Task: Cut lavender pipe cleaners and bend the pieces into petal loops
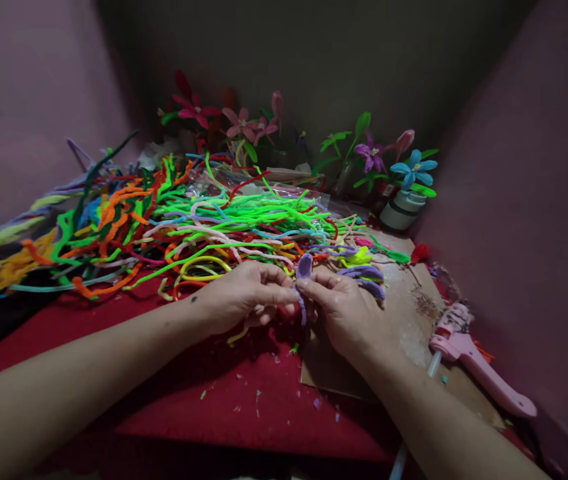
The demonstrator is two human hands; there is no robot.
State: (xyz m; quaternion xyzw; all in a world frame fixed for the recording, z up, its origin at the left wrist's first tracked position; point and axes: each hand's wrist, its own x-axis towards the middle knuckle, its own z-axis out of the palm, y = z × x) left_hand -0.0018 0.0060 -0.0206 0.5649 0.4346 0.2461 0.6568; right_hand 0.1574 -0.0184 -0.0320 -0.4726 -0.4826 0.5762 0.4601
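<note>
My left hand (247, 293) and my right hand (344, 307) meet over the red cloth (174, 393), both pinching one purple pipe cleaner loop (305, 268) between thumb and fingers. The loop stands up between the fingertips, its twisted end hanging below. Two more purple loops (364, 277) lie just right of my right hand on a brown cardboard sheet (414, 320). A big heap of mixed-colour pipe cleaners (189, 220) spreads right behind both hands.
A pink glue gun (469, 357) lies at the right on the cardboard. Finished pipe-cleaner flowers (244, 123) stand at the back, and a blue flower in a small pot (407, 193) at the back right. Pink walls close both sides. Small scraps litter the cloth.
</note>
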